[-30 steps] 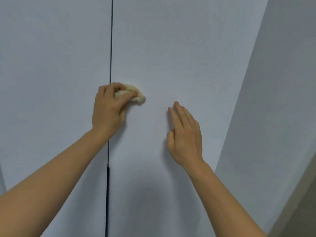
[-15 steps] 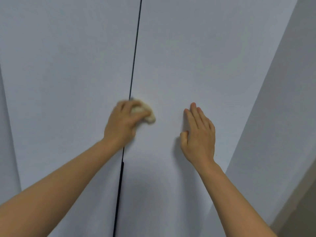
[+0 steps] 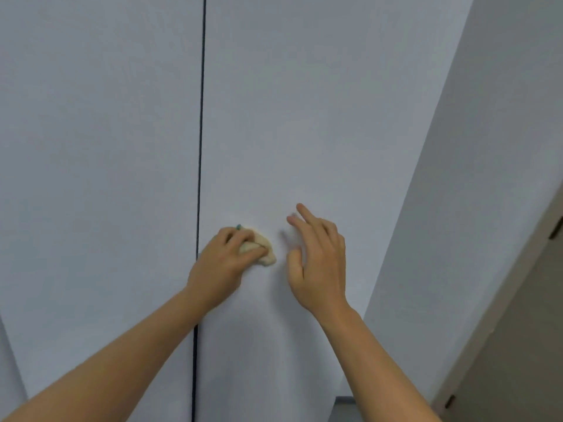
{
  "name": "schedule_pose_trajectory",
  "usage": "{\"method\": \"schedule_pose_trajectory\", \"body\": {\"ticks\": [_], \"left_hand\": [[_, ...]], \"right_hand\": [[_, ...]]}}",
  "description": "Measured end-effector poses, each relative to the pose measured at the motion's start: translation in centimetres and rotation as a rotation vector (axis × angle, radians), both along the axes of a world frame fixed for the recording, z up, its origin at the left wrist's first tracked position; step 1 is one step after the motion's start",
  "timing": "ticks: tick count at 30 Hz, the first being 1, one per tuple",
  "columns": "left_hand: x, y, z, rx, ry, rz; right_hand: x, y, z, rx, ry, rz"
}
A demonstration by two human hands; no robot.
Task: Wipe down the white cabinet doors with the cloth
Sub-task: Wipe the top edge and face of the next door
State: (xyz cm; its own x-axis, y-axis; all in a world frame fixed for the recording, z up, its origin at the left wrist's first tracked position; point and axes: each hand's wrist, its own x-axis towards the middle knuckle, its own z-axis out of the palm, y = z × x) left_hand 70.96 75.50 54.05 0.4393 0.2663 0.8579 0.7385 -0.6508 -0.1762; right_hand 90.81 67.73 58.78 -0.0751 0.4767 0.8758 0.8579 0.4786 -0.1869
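one soft, light cloth (it bunches easily) sits balled in the gripping left hand against the right door; right hand loose, empty.

White cabinet doors, dark vertical seam; cloth apparently pressed on right door

Head-worn view, close, angled upward along white cabinet doors.

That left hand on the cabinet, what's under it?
A bunched cream cloth sticks out from under the left hand, whose fingers curl round it against the right-hand white door. The hand covers the rest of the cloth and the door beneath.
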Motion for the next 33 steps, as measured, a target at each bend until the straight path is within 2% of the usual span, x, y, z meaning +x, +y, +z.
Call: {"method": "schedule_pose_trajectory", "body": {"ticks": [5, 8, 10, 13, 15, 17, 19, 21, 23, 25, 27, 30, 33], "left_hand": [[2.2, 0.3, 8.9, 0.056, -0.398, 0.025], [5.4, 1.2, 9.1, 0.087, -0.456, -0.035], [7.8, 1.7, 4.7, 0.135, -0.289, -0.101], [10.2, 1.2, -3.3, 0.118, 0.119, -0.168], [10.5, 1.0, -4.6, 0.106, 0.247, -0.179], [10.7, 1.1, -2.6, 0.143, 0.268, -0.161], [11.7, 0.7, 1.1, 0.177, 0.156, -0.1], [12.9, 0.3, 6.0, 0.163, -0.056, -0.034], [14.1, 0.2, 9.6, 0.148, -0.212, 0.002], [15.7, 0.3, 9.5, 0.15, -0.256, -0.007], [16.7, 0.5, 6.1, 0.165, -0.135, -0.053], [17.3, 0.3, 0.0, 0.135, 0.256, -0.084], [17.5, -0.1, 1.2, 0.137, 0.417, -0.045]], "right_hand": [[1.9, -0.7, -3.8, -0.046, 0.099, 0.03], [4.1, -0.8, -5.2, -0.158, 0.264, 0.046], [6.1, -0.8, -6.7, -0.221, 0.338, 0.035], [9.4, -1.3, -8.4, -0.167, 0.345, -0.033], [11.8, -1.6, -8.4, -0.112, 0.431, -0.07], [14.1, -1.1, -7.4, -0.096, 0.585, -0.094], [16.1, -0.4, -6.1, -0.136, 0.774, -0.088], [17.2, 0.6, -4.7, -0.157, 0.929, -0.026], [17.5, 1.6, -3.4, -0.197, 0.983, 0.046], [17.7, 2.4, -2.2, -0.231, 0.949, 0.115], [17.7, 3.1, -1.0, -0.253, 0.911, 0.162], [17.6, 4.2, 0.3, -0.272, 0.9, 0.204], [18.3, 4.9, 0.8, -0.282, 0.886, 0.22]]}}
